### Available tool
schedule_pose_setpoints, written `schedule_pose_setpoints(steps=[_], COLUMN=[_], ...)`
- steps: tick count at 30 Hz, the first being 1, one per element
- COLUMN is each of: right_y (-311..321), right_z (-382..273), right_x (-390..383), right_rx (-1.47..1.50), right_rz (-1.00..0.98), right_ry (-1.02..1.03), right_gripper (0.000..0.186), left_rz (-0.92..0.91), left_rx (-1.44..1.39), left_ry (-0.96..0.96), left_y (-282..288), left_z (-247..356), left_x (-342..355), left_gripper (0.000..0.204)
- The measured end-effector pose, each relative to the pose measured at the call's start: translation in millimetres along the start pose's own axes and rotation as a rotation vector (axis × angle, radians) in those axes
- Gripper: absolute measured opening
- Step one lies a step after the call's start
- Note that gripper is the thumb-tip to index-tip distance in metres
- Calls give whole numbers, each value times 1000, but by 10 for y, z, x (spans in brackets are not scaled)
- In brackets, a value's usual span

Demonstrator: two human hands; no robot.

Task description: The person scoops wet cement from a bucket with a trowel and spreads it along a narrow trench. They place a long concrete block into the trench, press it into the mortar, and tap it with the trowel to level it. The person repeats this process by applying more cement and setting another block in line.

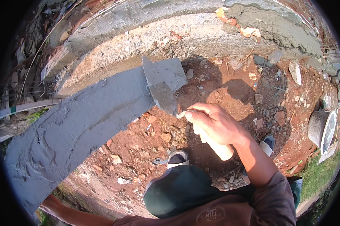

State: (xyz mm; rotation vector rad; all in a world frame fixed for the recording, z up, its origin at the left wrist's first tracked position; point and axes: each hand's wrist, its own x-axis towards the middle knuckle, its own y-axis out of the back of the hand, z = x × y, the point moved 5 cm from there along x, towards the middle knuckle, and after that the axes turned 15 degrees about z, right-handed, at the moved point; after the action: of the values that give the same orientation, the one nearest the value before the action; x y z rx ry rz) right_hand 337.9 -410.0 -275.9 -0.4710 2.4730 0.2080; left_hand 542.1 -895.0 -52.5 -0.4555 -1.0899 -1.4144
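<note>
My right hand [211, 124] is closed on a trowel, its pale handle [221, 148] showing below my fingers. The grey-smeared trowel blade [160, 94] rests on or just over the upper end of a long board [83, 124] coated in smooth, wet-looking grey mortar, which runs diagonally down to the left. My left hand [49, 205] is at the board's lower edge at bottom left, apparently holding it, with the fingers mostly hidden behind it.
A pale concrete ledge [147, 39] with rough grey mortar [271, 28] crosses the top. Reddish ground [230, 94] holds rubble and stones. A bucket [317, 128] stands at the right beside grass [328, 173]. My sandalled feet are below my hands.
</note>
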Motion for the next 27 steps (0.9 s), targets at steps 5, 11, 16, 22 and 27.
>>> schedule_pose_setpoints(steps=[5, 11, 16, 22, 27], right_y=[-281, 402, 319, -311, -482], right_z=[-163, 705, 536, -570, -1062], right_x=[-448, 211, 170, -390, -92], right_rx=[-396, -562, 60, -25, -290], right_rz=[188, 485, 142, -186, 18], right_ry=[572, 365, -111, 412, 734], right_gripper=[30, 33, 30, 29, 32], left_rz=[-5, -16, -22, -44, -173], left_rx=[-40, -121, -202, -216, -258], left_ry=[33, 87, 132, 171, 91], left_y=[-32, -64, -33, 80, 47], left_z=[-39, -51, 60, 34, 136], left_x=[-32, -78, -146, -221, -109], left_gripper=[64, 71, 76, 75, 77])
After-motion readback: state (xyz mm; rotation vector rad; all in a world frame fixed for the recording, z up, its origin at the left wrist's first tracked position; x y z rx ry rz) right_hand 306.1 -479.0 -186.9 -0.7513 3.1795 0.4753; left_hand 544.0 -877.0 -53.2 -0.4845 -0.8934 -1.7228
